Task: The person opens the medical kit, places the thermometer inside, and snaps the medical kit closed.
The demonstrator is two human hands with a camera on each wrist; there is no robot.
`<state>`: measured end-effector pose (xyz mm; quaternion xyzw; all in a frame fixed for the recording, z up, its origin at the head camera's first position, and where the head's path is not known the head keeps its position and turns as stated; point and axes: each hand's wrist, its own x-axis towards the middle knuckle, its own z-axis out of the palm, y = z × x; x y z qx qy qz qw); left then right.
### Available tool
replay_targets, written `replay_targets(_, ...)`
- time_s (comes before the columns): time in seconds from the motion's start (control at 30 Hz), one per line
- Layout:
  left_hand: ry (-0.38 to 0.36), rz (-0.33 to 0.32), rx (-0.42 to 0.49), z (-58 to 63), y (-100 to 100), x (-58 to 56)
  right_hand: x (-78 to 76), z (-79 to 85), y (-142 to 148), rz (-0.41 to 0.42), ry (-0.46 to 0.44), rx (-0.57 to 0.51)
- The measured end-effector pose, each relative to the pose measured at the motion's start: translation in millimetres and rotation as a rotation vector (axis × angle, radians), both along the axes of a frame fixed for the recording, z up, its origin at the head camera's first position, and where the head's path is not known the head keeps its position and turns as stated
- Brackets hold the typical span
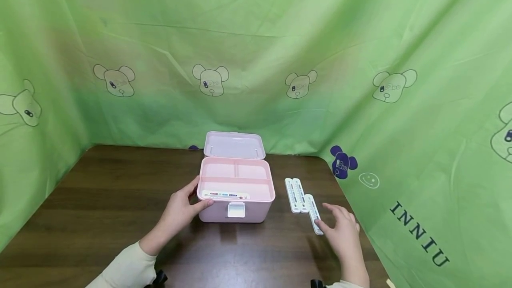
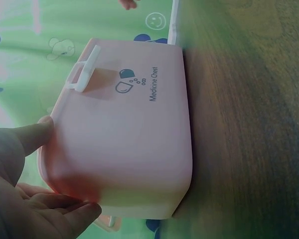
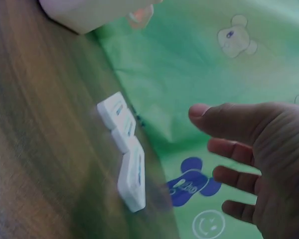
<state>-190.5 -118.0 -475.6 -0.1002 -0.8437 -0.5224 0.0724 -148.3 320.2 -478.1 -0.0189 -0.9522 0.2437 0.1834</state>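
A pink medicine chest [image 1: 254, 212] stands on the table with its lid tipped back. My left hand [image 1: 181, 210] grips its front left corner, thumb at the front rim and fingers along the side, as the left wrist view [image 2: 20, 174] also shows. Inside the front compartment lies a white thermometer [image 1: 226, 195] with coloured marks. Three more white thermometers lie right of the chest: two side by side [image 1: 297, 195] and a third [image 1: 313, 210] nearer me. Over the near end of that third one, my right hand [image 1: 340, 230] hovers with thumb and fingers spread, holding nothing.
The chest's raised lid [image 1: 235, 146] leans toward the back edge of the brown table [image 1: 120, 190]. Its tray has two smaller rear compartments [image 1: 218, 167]. Green cloth [image 1: 256, 34] printed with bear heads hangs behind and on both sides, close to the table's right edge.
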Motion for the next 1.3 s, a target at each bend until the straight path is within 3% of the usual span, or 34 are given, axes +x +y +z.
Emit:
replay_targets(0.2, -0.006, -0.005, 0.011, 0.5, -0.1, 0.5, 0.8, -11.3, 10.5, -0.039, -0.217, -0.065)
replay_targets(0.57, -0.01, -0.008, 0.022, 0.7, -0.7, 1.0, 2.4, -31.9, 22.6, -0.068, -0.343, -0.08)
replay_targets(1.3, -0.014, 0.002, 0.014, -1.3, 0.8, -0.3, -3.2, -44.1, 8.4, -0.208, -0.292, -0.106)
